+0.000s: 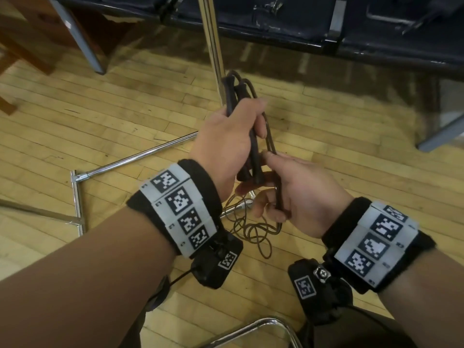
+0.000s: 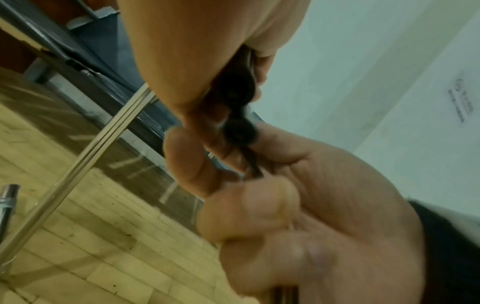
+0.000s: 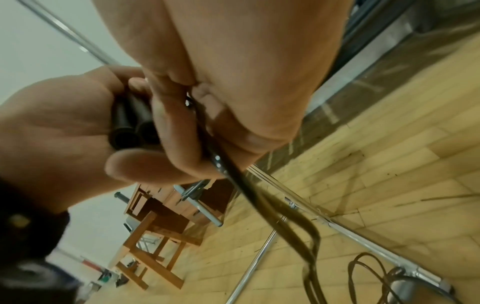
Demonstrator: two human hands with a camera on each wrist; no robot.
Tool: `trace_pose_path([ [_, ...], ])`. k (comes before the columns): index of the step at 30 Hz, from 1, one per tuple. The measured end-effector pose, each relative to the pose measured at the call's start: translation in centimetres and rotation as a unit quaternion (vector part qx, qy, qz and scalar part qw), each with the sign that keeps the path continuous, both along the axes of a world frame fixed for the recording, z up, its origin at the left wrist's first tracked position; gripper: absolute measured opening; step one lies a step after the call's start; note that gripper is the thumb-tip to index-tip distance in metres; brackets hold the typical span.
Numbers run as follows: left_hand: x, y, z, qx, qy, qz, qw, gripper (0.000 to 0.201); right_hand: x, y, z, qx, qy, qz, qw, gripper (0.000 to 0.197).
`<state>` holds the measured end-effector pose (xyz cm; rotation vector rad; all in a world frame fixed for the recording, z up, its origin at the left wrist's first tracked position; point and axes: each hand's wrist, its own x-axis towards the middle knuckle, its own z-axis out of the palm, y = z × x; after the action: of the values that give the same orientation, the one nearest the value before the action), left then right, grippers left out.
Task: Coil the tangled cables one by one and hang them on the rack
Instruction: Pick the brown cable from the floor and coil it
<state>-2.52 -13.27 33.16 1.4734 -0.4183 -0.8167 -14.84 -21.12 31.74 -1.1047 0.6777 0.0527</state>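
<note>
Fingers of the left hand (image 1: 233,144) clench the coiled cable (image 1: 238,96) above the floor while the right hand (image 1: 298,194) pinches its strand, whose loose tail (image 1: 253,232) could snag the rack (image 1: 213,46) foot and pull loops free.

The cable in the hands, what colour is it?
Black cable; clearest in the head view.

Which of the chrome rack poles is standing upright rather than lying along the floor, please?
The chrome pole rising just behind the left hand is upright; the other pole runs low along the wooden floor.
</note>
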Motion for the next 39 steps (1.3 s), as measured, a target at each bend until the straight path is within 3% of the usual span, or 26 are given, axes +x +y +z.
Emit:
trace_pose_path([
  [6,-1.2,-0.8,0.0,0.002,-0.015,-0.018,1.000,0.039,-0.3,-0.3,0.3,0.044,-0.012,-0.026,0.999,0.044],
  [11,-1.0,-1.2,-0.2,-0.012,-0.118,-0.022,0.993,0.037,-0.6,-0.9,0.7,0.089,-0.021,-0.047,0.995,0.037],
  [15,-0.7,-1.3,-0.4,-0.045,-0.172,-0.094,0.980,0.034,-0.8,-1.5,0.7,0.081,-0.033,-0.106,0.991,0.036],
  [18,0.5,-0.4,0.0,-0.009,-0.155,-0.169,0.973,0.029,-1.2,-2.7,0.8,-0.027,-0.018,-0.123,0.992,0.041],
  [22,3.3,2.2,0.3,0.066,-0.040,-0.218,0.973,0.038,-1.9,-4.4,1.3,-0.186,0.029,-0.100,0.977,0.026],
  [23,3.9,2.8,0.5,0.078,-0.032,-0.213,0.973,0.042,-1.9,-4.6,1.3,-0.260,0.048,-0.077,0.961,0.029],
  [25,4.4,3.6,1.1,0.120,-0.073,-0.208,0.968,0.051,-1.9,-4.5,1.2,-0.426,0.093,-0.010,0.900,0.035],
  [27,3.8,4.0,1.9,0.192,-0.175,-0.253,0.932,0.058,-1.5,-3.7,0.9,-0.516,0.111,0.054,0.848,0.034],
  [30,1.9,3.6,1.3,0.307,-0.337,-0.341,0.822,0.043,-0.6,-1.5,0.5,-0.561,0.107,0.142,0.809,0.028],
  [32,0.8,3.3,0.5,0.345,-0.376,-0.368,0.777,0.035,-0.4,-0.2,0.2,-0.570,0.091,0.179,0.797,0.026],
  [34,0.4,3.4,-0.1,0.356,-0.341,-0.384,0.781,0.030,-0.3,0.4,0.0,-0.559,0.083,0.185,0.804,0.024],
  [39,0.1,4.1,-0.6,0.315,-0.232,-0.365,0.845,0.031,-0.2,0.2,0.0,-0.509,0.076,0.153,0.843,0.025],
])
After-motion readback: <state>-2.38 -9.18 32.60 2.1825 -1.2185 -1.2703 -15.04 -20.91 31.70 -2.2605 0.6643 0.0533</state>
